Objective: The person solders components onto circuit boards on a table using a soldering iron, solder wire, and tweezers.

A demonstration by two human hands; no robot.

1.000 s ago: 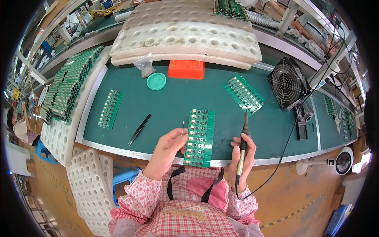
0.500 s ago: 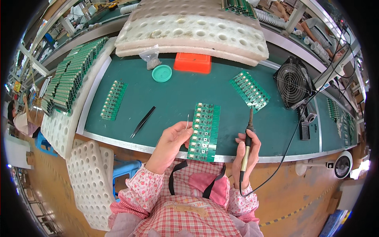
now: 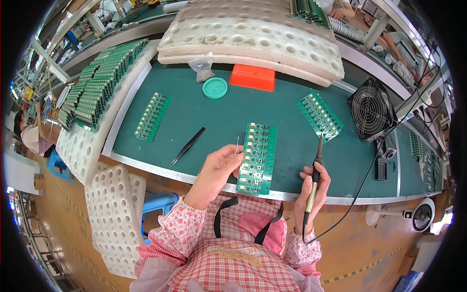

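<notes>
My left hand [image 3: 219, 170] is closed on the left edge of a green circuit board panel [image 3: 258, 160], held near the table's front edge. A thin strand of solder wire [image 3: 237, 145] sticks up from the same fingers. In my right hand [image 3: 314, 194] is a soldering iron [image 3: 312, 193] with a black and gold handle, gripped like a pen. Its tip points up and away from me, apart from the held panel. In this view the tip overlaps the near edge of a second board panel [image 3: 320, 117]; whether they touch I cannot tell.
Black tweezers [image 3: 188, 145] and another panel [image 3: 152, 117] lie left on the green mat. Behind are a green lid [image 3: 215, 88], a clear bag [image 3: 203, 68], a red tray [image 3: 252, 78] and white foam [image 3: 248, 46]. A black fan [image 3: 368, 108] and iron stand [image 3: 381, 165] are right.
The whole view has shifted slightly, so everything sits a little further right in the picture. Both hands keep the same holds, with little other visible movement.
</notes>
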